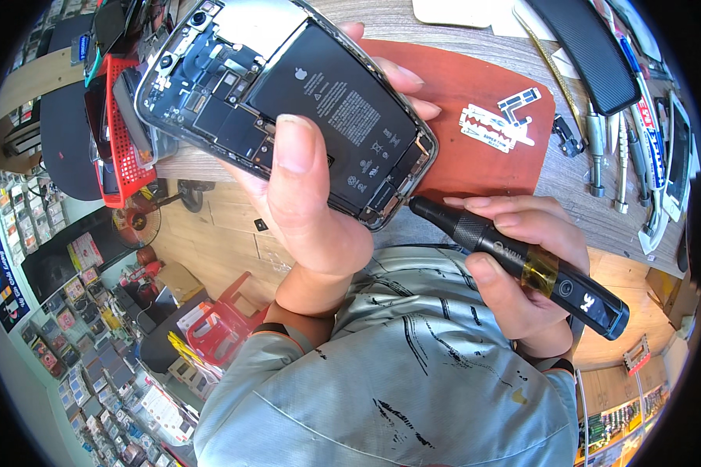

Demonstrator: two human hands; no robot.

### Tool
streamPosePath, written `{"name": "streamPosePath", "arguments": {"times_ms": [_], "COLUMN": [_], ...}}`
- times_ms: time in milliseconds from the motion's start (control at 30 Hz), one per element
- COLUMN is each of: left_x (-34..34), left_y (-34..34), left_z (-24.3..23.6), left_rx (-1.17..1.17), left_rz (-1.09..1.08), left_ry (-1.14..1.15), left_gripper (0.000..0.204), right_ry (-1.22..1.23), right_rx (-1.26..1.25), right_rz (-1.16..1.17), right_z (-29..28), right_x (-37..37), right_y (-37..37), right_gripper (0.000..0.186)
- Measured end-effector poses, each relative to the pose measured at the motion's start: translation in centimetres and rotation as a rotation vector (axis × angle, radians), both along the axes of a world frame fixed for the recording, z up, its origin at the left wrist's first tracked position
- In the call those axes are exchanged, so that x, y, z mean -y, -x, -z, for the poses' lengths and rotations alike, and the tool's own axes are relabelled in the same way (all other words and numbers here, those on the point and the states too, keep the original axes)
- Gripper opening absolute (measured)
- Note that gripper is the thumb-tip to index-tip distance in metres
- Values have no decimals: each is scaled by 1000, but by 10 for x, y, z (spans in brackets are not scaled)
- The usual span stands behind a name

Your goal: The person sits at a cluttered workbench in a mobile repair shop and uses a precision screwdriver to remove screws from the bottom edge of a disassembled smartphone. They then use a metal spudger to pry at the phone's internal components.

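My left hand [304,194] holds an opened smartphone [335,101] at the upper middle, its battery and inner boards exposed, thumb across its lower left, fingertips around its far edge. My right hand [537,257] grips a black pen-shaped electric screwdriver [514,257] with a yellow band and small display; its tip is close to the phone's lower right corner, and I cannot tell if it touches. Beyond them lies a red-orange mat [483,171] with a razor blade [494,128] and small white pieces.
At the right of the wooden desk [615,218] lie a black pad [580,47], several long metal tools [619,163] and tweezers. A red basket [128,109] stands left. Below left are a fan [136,218], a red chair [226,311] and shelves of small packages [86,366].
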State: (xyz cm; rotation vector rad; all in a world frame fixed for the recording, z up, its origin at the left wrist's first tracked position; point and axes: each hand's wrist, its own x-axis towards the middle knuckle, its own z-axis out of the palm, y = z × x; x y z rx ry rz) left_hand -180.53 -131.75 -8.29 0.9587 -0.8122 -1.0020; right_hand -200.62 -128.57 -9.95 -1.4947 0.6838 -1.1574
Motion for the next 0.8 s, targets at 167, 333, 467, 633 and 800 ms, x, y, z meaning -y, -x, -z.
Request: {"name": "streamPosePath", "arguments": {"times_ms": [167, 333, 467, 633, 800], "left_x": [0, -1, 0, -1, 0], "left_y": [-1, -1, -2, -5, -3], "left_z": [0, 1, 2, 4, 0], "left_rx": [4, 14, 37, 19, 15], "left_rz": [20, 18, 29, 52, 36], "left_ry": [9, 20, 31, 34, -8], "left_gripper": [85, 85, 85, 86, 86], "right_ry": [2, 1, -1, -13, 0], "right_rx": [-43, -49, -32, -31, -62], "right_rz": [-20, -19, -18, -15, -9], "right_z": [-4, -4, -3, -3, -4], "right_x": [1, 1, 1, 1, 3], "right_y": [2, 2, 1, 0, 1], "right_gripper": [40, 41, 42, 40, 39]}}
